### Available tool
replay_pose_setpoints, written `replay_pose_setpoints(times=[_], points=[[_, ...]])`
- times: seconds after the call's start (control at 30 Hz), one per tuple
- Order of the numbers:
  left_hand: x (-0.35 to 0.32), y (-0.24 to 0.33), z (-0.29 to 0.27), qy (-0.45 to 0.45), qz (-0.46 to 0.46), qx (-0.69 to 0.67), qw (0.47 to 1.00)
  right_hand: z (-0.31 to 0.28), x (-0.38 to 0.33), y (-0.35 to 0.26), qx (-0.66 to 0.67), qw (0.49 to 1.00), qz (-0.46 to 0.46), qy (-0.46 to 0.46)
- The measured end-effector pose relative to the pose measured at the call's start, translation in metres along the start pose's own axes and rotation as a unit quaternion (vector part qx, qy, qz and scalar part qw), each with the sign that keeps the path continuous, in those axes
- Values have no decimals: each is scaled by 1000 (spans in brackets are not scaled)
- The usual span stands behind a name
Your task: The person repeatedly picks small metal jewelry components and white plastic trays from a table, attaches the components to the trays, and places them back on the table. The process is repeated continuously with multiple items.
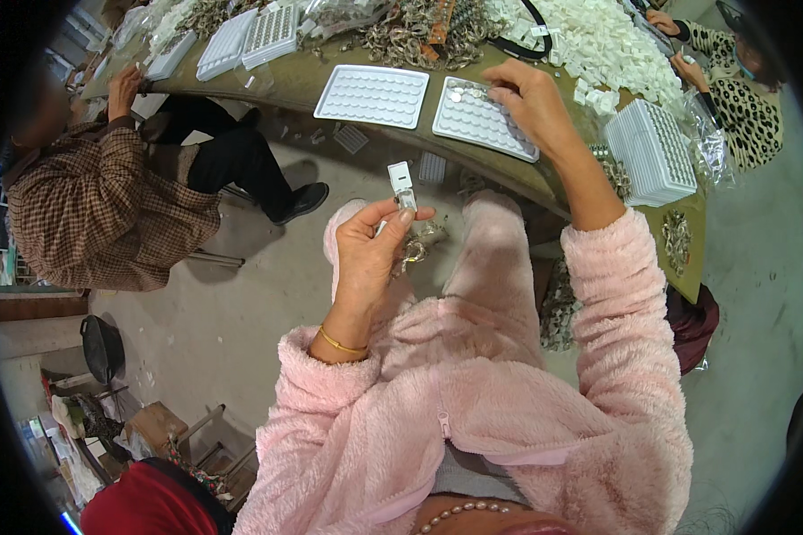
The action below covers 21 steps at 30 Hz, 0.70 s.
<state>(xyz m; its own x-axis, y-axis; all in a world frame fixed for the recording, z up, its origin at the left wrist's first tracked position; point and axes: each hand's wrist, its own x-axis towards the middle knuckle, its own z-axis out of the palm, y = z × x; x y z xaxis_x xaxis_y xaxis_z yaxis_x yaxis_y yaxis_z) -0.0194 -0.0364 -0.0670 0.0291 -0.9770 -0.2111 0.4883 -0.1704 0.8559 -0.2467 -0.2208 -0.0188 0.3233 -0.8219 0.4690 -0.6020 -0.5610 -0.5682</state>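
Observation:
My left hand (366, 250) is raised above my lap, its thumb and fingers pinching a small white plastic case (401, 181) that stands upright. Just beside those fingers shows a tangle of shiny metallic pieces (417, 248); whether the hand holds them too is unclear. My right hand (528, 96) reaches over a white moulded tray (488, 132) at the table's near edge. Its fingers are drawn together by a few small pale discs (459, 93) in the tray's upper part; what they grip is hidden. Left of it lies a second white tray (372, 96) with rows of recesses.
Behind the trays are a pile of metallic pieces (424, 36) and a heap of white plastic parts (589, 40). A tall stack of white trays (656, 152) stands right. One person (107, 196) sits left; another (732, 80) works at far right.

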Motion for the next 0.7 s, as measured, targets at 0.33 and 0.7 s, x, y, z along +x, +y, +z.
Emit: replay_pose_setpoints(times=[0.33, 0.7], points=[[-1, 14, 2, 11, 20, 56, 998, 2, -1, 5, -37, 998, 6, -45], [-15, 29, 14, -11, 42, 32, 999, 3, -48, -93, 86, 979, -171, -66]])
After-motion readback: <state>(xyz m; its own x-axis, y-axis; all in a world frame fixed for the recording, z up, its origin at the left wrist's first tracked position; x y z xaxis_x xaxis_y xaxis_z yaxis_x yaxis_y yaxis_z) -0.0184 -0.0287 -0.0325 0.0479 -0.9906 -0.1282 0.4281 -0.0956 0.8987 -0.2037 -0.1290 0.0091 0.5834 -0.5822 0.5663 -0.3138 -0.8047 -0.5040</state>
